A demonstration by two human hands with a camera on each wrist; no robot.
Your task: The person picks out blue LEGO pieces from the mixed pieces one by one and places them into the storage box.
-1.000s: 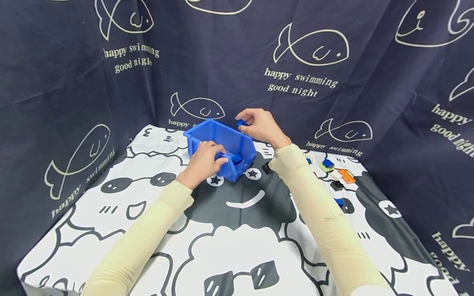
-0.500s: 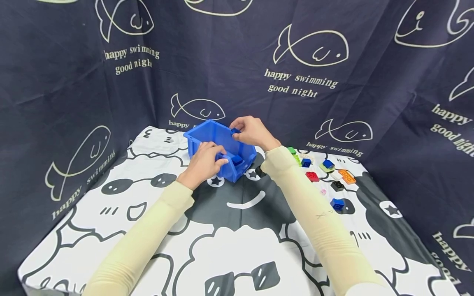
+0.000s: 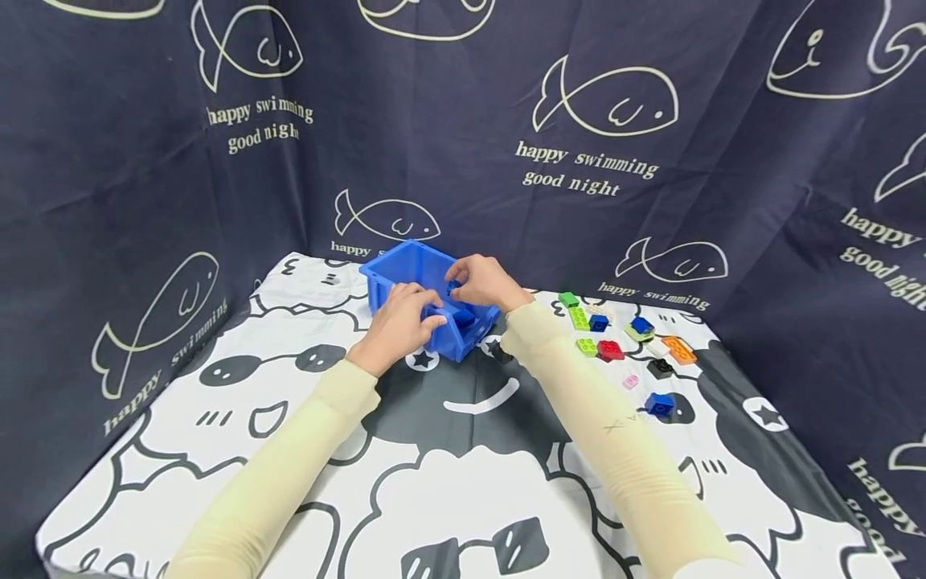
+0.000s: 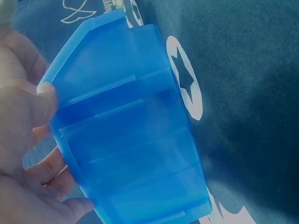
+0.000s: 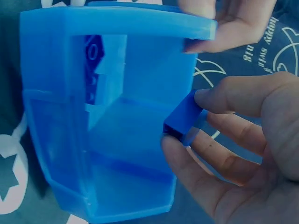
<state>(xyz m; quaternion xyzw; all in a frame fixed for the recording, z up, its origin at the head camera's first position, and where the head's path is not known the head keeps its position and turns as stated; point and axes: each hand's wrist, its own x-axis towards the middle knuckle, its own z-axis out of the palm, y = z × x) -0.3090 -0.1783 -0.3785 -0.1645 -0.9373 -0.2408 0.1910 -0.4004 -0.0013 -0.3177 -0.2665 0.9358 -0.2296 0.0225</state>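
Note:
A blue plastic storage bin (image 3: 405,265) stands near the back of the cloth-covered table. My left hand (image 3: 396,328) grips the rim of its near side; in the left wrist view the thumb and fingertips lie along that edge. Between thumb and fingers, my right hand (image 3: 486,283) pinches a blue toy brick (image 5: 183,113). The right wrist view puts this brick at the bin's open top, beside the rim. Inside the bin lie blue bricks (image 5: 94,53), partly hidden by the wall in the right wrist view.
Right of the bin lie several loose bricks: green (image 3: 568,299), red (image 3: 610,350), orange (image 3: 678,350), black (image 3: 660,368), pink (image 3: 631,382) and blue (image 3: 659,404). Behind the table hangs a dark curtain (image 3: 463,145) with fish drawings.
With the blue brick pinched, my right hand has come down and left, from above the bin's right side to its opening. My left hand stays on the rim.

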